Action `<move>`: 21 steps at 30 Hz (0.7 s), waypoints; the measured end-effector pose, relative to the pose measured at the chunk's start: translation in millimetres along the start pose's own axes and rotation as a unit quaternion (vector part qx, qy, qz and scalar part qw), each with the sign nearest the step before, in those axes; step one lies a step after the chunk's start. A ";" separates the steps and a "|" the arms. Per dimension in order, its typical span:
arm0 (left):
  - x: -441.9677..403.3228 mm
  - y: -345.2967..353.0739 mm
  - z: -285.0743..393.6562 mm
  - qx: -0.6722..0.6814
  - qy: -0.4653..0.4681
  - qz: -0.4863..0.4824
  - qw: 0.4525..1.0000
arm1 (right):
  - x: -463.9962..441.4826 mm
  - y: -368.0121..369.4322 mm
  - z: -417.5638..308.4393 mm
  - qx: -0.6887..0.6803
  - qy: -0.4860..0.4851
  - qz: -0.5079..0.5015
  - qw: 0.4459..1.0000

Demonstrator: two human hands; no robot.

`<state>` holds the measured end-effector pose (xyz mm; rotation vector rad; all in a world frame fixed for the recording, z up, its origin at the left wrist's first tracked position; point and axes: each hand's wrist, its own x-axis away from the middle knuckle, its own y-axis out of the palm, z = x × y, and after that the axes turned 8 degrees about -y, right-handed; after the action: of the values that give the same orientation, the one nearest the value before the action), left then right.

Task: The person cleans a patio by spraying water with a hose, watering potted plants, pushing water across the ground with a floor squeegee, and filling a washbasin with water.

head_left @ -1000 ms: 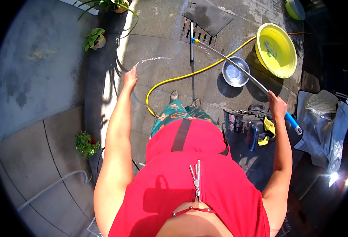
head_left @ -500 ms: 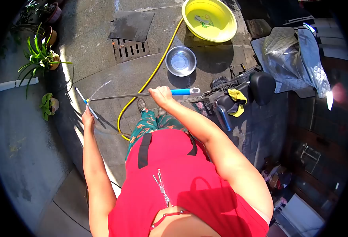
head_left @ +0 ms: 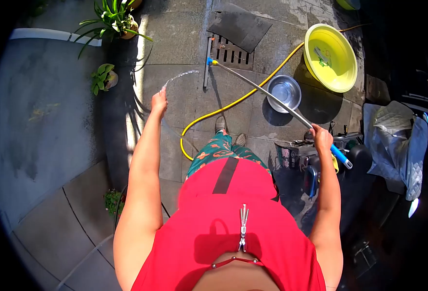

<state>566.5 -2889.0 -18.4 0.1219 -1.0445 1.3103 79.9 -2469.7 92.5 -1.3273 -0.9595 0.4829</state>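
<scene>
My right hand (head_left: 322, 139) is closed round the pole of a long-handled squeegee (head_left: 262, 90), just above its blue grip (head_left: 340, 156). The squeegee's blade (head_left: 207, 63) is at the left end of the drain grate (head_left: 232, 52). On the left, my left hand (head_left: 159, 102) is closed at the spot where a thin water stream (head_left: 182, 74) arcs out to the right. It appears to grip a hose end, mostly hidden by the fingers. The stream falls short of the blade.
A yellow hose (head_left: 238, 103) curves across the paving. A metal basin (head_left: 284, 92) and a yellow tub (head_left: 330, 58) stand to the right. Potted plants (head_left: 111, 77) line the left wall. A silvery cover (head_left: 393, 140) and a dark seat (head_left: 362, 157) are at the right.
The squeegee head has swung away from my left hand toward the drain grate. My right hand has moved right with the pole. Water now arcs freely from my left hand.
</scene>
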 end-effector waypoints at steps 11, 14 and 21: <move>-44.9 -73.0 22.5 0.083 0.013 0.096 0.992 | 21.0 -81.5 -26.2 0.141 -0.123 0.017 0.982; -73.2 -87.0 -16.6 0.060 -0.022 0.168 0.984 | 8.6 -72.2 -65.8 0.117 -0.208 0.012 0.971; -85.4 -135.8 -75.1 0.097 -0.072 0.214 0.969 | -58.3 15.2 -249.1 0.028 -0.351 -0.023 0.936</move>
<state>729.1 -2948.5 -55.9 0.1456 -1.1010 1.8186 252.0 -2658.5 71.5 -1.0825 -1.5435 0.9761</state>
